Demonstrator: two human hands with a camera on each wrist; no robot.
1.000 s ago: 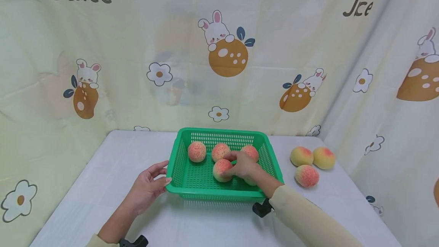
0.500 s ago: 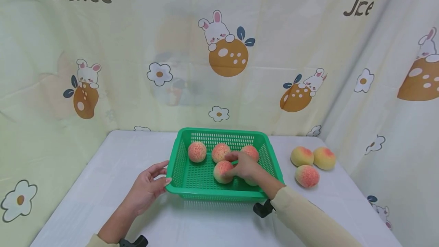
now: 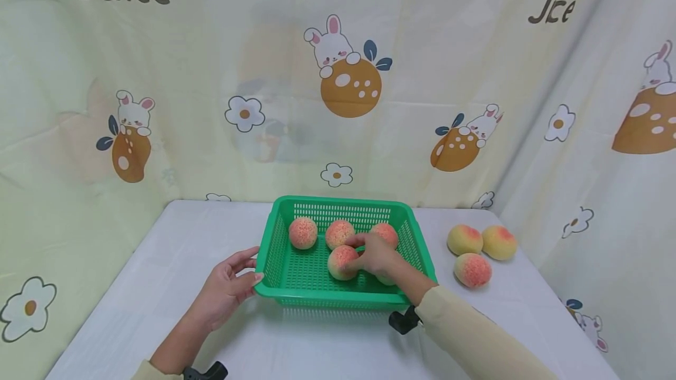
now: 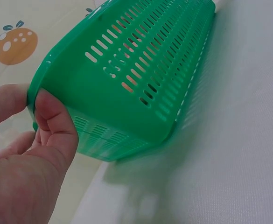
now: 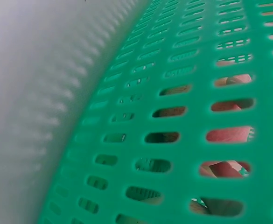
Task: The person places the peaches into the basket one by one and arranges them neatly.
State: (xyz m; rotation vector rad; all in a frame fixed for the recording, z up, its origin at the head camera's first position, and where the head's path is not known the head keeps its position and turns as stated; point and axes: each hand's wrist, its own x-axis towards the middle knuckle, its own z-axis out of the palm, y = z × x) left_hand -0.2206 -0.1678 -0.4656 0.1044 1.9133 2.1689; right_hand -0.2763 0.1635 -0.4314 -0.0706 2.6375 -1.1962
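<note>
Inside the green basket (image 3: 338, 298), the right hand (image 3: 378, 255) is curling thumb and fingers round the near middle peach (image 3: 338, 263). The left hand (image 3: 227, 291) is pinching the basket's left rim by its near corner. Crowding the right hand, the far middle peach (image 3: 338, 232) is lying just beyond its fingertips, the far right peach (image 3: 388, 233) is sitting partly behind it, and the near right peach (image 3: 386, 280) is mostly hiding under the wrist. The far left peach (image 3: 303, 233) is sitting apart. Right of the basket, a pink peach (image 3: 472, 270) and two yellow peaches (image 3: 465, 240) are clustering on the white table (image 3: 317, 345). A printed curtain (image 3: 200, 63) is hanging behind the far edge. The basket's walls are enclosing the right hand, whose forearm is crossing the near rim; mesh floor is showing left of the held peach. Tabletop is stretching between the basket and the left edge.
</note>
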